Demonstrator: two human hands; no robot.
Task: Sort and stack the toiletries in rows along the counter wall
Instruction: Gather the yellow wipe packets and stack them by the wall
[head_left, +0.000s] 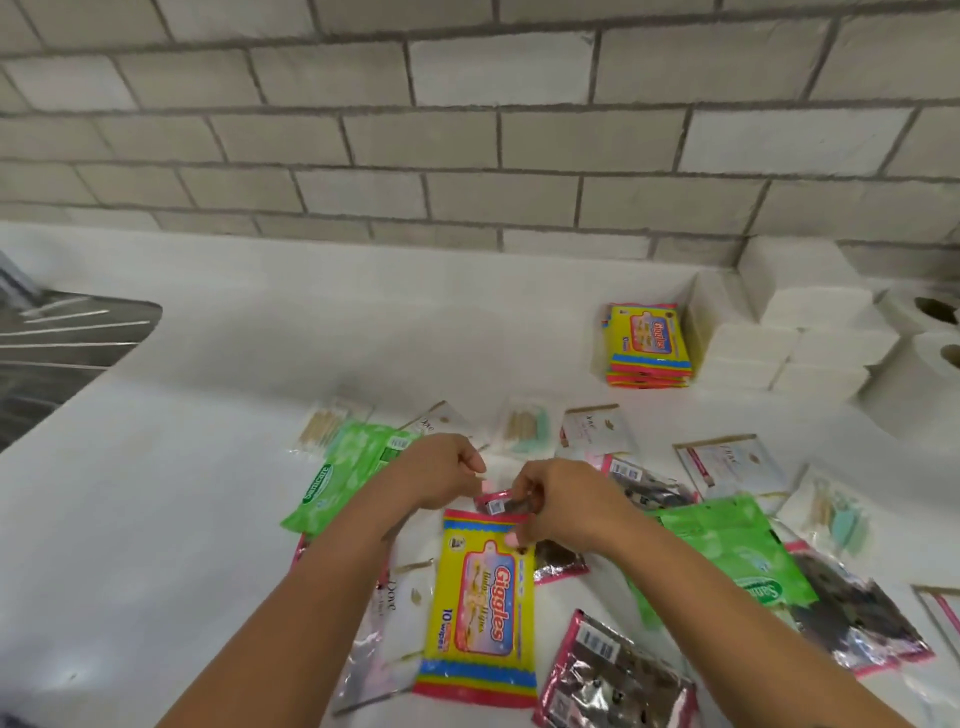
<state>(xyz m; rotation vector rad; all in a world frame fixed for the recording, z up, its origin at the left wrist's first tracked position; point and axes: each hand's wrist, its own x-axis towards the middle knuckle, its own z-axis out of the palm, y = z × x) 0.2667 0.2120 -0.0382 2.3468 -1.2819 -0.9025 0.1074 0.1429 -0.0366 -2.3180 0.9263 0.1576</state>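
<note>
**Both hands on the top edge of a wipes pack, loose packets crowding round**

The left hand (447, 470) and right hand (558, 506) met at the far end of a yellow Giggles wipes pack (480, 608) lying flat on the table (208, 415). The right thumb pinched its top edge; the left fingers were curled beside a small pink packet (493, 501), though whether they gripped anything was too blurred to tell.

The risk, as I judge it: lifting the pack by one thin edge could let it sag and drag the silver-and-pink sachets (613, 675) that touch or lie under it, scattering the unsorted heap further.

Counted: one stack of Giggles packs (649, 340) already by the wall, several deep; one loose Giggles pack; two green Sanicare packs (353, 467); about three clear toothpick packets (522, 426); several white Dove sachets (732, 462); stacked white tissue bundles (800, 322) and two toilet rolls (930, 358) at the right.
</note>
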